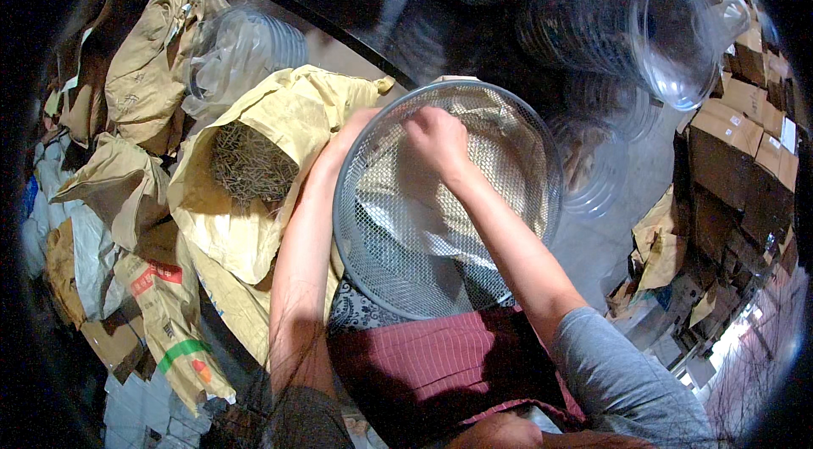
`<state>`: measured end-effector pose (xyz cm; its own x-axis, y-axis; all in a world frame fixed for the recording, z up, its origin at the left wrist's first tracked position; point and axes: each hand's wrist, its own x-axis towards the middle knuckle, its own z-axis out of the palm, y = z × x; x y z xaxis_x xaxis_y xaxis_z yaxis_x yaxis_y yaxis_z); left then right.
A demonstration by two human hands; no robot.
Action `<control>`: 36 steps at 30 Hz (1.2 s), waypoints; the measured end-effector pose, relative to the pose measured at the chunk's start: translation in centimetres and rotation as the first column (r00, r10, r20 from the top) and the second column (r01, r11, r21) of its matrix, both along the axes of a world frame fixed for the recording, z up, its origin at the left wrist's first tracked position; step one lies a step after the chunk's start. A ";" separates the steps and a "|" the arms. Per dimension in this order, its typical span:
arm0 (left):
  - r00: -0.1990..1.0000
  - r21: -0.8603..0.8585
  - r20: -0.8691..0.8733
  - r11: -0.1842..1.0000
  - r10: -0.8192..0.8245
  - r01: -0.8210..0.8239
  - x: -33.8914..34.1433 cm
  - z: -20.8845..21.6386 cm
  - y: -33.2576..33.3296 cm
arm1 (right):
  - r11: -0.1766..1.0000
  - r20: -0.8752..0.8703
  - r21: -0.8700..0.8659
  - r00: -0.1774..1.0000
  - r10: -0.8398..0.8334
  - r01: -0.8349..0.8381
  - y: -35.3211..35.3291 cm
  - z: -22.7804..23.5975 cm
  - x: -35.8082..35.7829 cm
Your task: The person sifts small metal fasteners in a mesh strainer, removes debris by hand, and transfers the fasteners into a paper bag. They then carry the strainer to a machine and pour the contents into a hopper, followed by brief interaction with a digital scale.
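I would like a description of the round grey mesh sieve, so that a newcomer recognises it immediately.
Find the maroon pinstriped cloth at the bottom centre. Directly above it in view is the wide round grey mesh sieve, with the right hand over it. Unlike the clear round plastic tubs farther away, its body is open mesh.

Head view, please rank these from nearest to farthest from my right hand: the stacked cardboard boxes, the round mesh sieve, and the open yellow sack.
1. Round mesh sieve: directly at your right hand, its rim circling it in the picture.
2. Open yellow sack: to the hand's left.
3. Stacked cardboard boxes: over at the far right.
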<state>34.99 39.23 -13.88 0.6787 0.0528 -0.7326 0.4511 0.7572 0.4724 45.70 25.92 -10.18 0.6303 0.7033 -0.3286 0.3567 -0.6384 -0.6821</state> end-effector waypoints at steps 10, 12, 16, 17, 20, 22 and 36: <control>0.950 0.105 0.283 0.980 0.133 -0.169 -0.1 6.9 -1.6 | 0.727 -0.065 0.599 0.885 0.462 -0.335 2.9 14.6 -5.5; 0.924 0.208 0.358 0.953 0.138 -0.223 -2.1 6.8 -1.9 | 0.773 -0.207 0.586 0.877 0.433 -0.243 3.1 14.1 -6.0; 0.959 -0.174 0.284 0.984 0.017 0.034 0.2 2.7 1.2 | 0.882 -0.699 0.314 0.714 -0.037 0.353 -1.0 9.8 -4.0; 0.951 -0.219 0.308 0.973 0.001 0.071 0.8 3.2 1.2 | 0.894 -0.682 0.184 0.708 -0.183 0.408 -2.4 7.5 -2.6; 0.969 0.142 0.166 0.977 -0.182 0.159 1.6 4.2 1.7 | 0.911 -0.614 0.001 0.720 -0.324 0.411 -6.0 1.2 0.2; 0.978 0.113 0.184 0.990 -0.100 0.080 1.6 3.5 0.7 | 0.929 -0.570 -0.034 0.756 -0.321 0.368 -6.9 -0.7 1.0; 0.991 0.126 0.119 0.991 -0.057 0.042 1.8 -1.2 0.0 | 0.997 0.044 -0.051 0.997 -0.062 0.064 -1.8 0.0 1.3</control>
<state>36.83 39.19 -15.05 0.7666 0.1012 -0.6341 0.4199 0.6681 0.6143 46.99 24.12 -10.21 0.6869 0.6446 -0.3358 0.3430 -0.6948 -0.6321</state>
